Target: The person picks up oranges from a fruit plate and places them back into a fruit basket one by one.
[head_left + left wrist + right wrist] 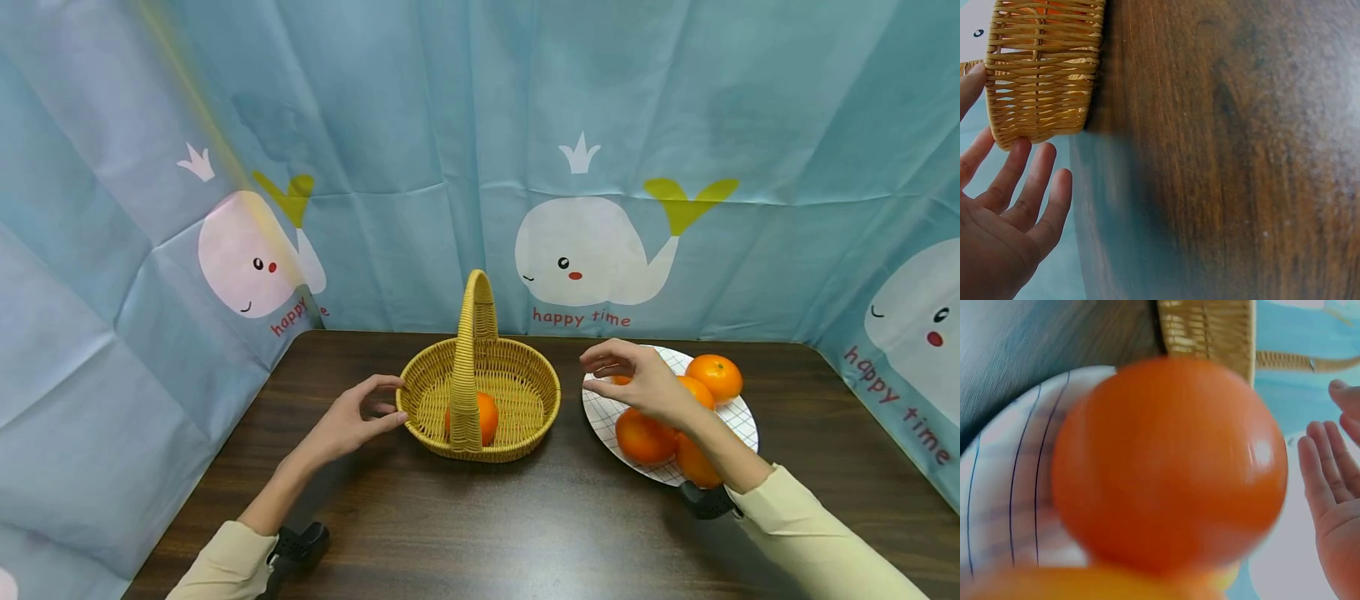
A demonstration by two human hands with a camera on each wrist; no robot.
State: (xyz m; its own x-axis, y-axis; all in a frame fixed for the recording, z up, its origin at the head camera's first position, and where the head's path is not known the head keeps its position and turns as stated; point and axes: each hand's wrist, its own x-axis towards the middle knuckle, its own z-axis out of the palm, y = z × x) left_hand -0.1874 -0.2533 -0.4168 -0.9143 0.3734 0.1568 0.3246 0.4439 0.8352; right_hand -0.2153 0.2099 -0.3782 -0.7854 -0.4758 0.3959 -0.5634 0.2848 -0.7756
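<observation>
A yellow woven basket (521, 396) with an upright arched handle stands near the middle of the table. One orange (487, 417) lies inside it, partly behind the handle. At the basket's left side, my left hand (347, 425) touches the rim with its fingertips; in the left wrist view its fingers (1007, 172) are spread and fairly straight. My right hand (637, 379) hovers over a plate of oranges, fingers loosely bent, holding nothing. Several oranges (645, 437) sit on the white checked plate (600, 417), some hidden by that hand and forearm. A large orange (1172, 462) fills the right wrist view.
The dark wooden table (487, 525) carries the basket and, to its right, the plate. Behind and along both sides hangs a blue curtain (405, 167) printed with whales. Each wrist wears a black strapped device (300, 542).
</observation>
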